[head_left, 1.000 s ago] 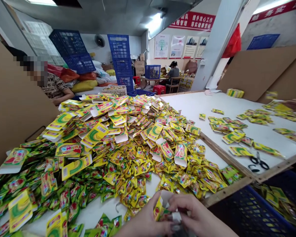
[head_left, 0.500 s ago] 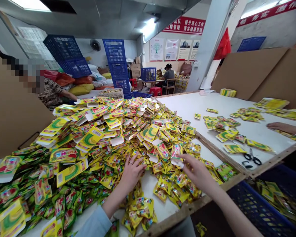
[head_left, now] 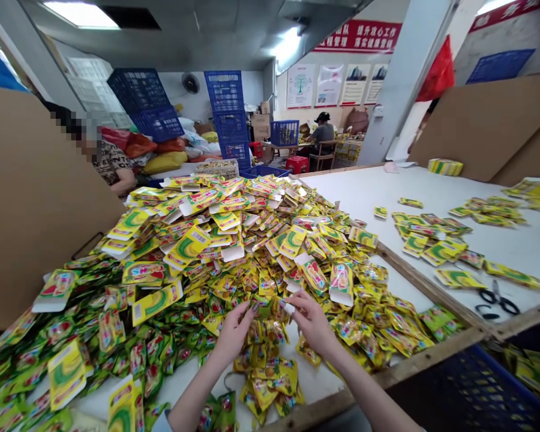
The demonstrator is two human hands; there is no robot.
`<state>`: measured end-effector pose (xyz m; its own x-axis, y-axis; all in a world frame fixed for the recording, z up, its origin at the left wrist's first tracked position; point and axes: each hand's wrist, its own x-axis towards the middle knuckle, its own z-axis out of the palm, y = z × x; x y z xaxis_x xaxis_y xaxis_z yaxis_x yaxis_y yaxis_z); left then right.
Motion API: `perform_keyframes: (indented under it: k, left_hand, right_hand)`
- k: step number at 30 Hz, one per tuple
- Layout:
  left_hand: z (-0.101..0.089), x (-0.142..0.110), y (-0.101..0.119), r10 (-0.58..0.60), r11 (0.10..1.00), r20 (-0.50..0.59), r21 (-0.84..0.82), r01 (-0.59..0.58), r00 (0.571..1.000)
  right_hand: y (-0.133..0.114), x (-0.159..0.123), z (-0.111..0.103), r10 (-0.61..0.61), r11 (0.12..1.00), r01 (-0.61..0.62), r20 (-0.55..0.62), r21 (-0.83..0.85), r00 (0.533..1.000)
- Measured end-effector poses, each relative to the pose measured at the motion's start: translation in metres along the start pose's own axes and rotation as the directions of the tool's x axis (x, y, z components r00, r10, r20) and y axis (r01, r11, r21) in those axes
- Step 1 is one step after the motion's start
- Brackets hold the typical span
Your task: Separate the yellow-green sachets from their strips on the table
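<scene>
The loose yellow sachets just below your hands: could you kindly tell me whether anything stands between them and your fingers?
Nothing visible does: the left hand and right hand sit directly above the heap of sachets, with no object between.

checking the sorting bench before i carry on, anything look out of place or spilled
The heap of yellow-green foil sachets looks spilled: it has slumped across the table and up against the long wooden rail. Also, black-handled metal scissors lie near the edge of the white table, beside loose sachets.
</scene>
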<state>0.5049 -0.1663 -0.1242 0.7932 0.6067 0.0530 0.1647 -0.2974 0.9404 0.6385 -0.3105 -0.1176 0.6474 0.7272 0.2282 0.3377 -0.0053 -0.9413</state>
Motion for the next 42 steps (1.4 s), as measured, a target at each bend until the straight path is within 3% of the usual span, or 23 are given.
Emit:
perform_keyframes:
  k: [4,10,15,18,20,22,25,26,28,29,32,34,36,39,42]
  left_hand:
    - [0.004,0.0,0.006,-0.027,0.992,-0.009,-0.123,0.025,1.0]
    - [0.027,-0.012,0.02,-0.13,0.934,0.118,-0.317,0.162,0.984]
    - [0.035,-0.025,0.035,-0.116,0.896,0.259,-0.39,0.213,0.959]
    - [0.035,-0.029,0.04,-0.089,0.876,0.377,-0.41,0.253,0.922]
    - [0.035,-0.032,0.04,-0.057,0.881,0.47,-0.391,0.265,0.881]
    - [0.036,-0.035,0.041,-0.012,0.931,0.535,-0.303,0.205,0.844]
    - [0.039,-0.031,0.048,0.066,0.998,0.603,-0.053,-0.043,0.795]
    - [0.041,-0.025,0.053,0.088,0.989,0.644,0.033,-0.143,0.76]
    - [0.046,-0.005,0.067,0.084,0.947,0.686,0.172,-0.273,0.723]
    - [0.049,0.01,0.074,0.07,0.927,0.673,0.229,-0.298,0.736]
    - [0.062,0.061,0.091,0.028,0.906,0.386,0.381,-0.187,0.922]
    - [0.075,0.09,0.091,-0.01,0.897,0.21,0.433,-0.084,0.978]
    - [0.09,0.106,0.083,-0.039,0.9,0.117,0.436,-0.016,0.992]
    - [0.106,0.108,0.067,-0.029,0.933,0.077,0.36,-0.001,0.997]
    - [0.102,0.094,0.055,0.012,0.977,0.063,0.21,-0.025,0.998]
  right_hand:
    - [-0.009,-0.002,-0.008,0.061,0.994,-0.053,-0.082,0.095,0.995]
    - [-0.017,-0.012,0.009,0.16,0.961,-0.154,-0.006,0.229,0.987]
    - [-0.009,-0.02,0.011,0.116,0.981,-0.103,-0.07,0.166,0.991]
    - [-0.008,-0.026,-0.005,0.056,0.995,-0.049,-0.091,0.086,0.994]
    - [-0.009,-0.032,-0.019,0.059,0.998,-0.057,-0.044,0.029,0.997]
    - [-0.009,-0.039,-0.033,0.11,0.993,-0.113,0.135,0.014,0.985]
    - [-0.007,-0.051,-0.053,0.15,0.986,-0.165,0.415,0.0,0.897]
    - [-0.006,-0.056,-0.059,0.145,0.989,-0.14,0.439,-0.044,0.887]
    - [-0.001,-0.065,-0.072,0.127,0.976,-0.049,0.37,-0.212,0.92]
    - [0.001,-0.069,-0.077,0.106,0.95,-0.003,0.314,-0.312,0.944]
    - [0.01,-0.081,-0.09,0.019,0.848,0.084,0.189,-0.523,0.982]
    - [0.016,-0.087,-0.092,0.006,0.821,0.093,0.171,-0.564,0.985]
    - [0.021,-0.091,-0.092,0.023,0.823,0.054,0.128,-0.565,0.992]
    - [0.024,-0.093,-0.092,0.038,0.871,-0.026,0.015,-0.49,0.999]
    - [0.022,-0.089,-0.094,0.065,0.951,-0.078,-0.052,-0.3,0.997]
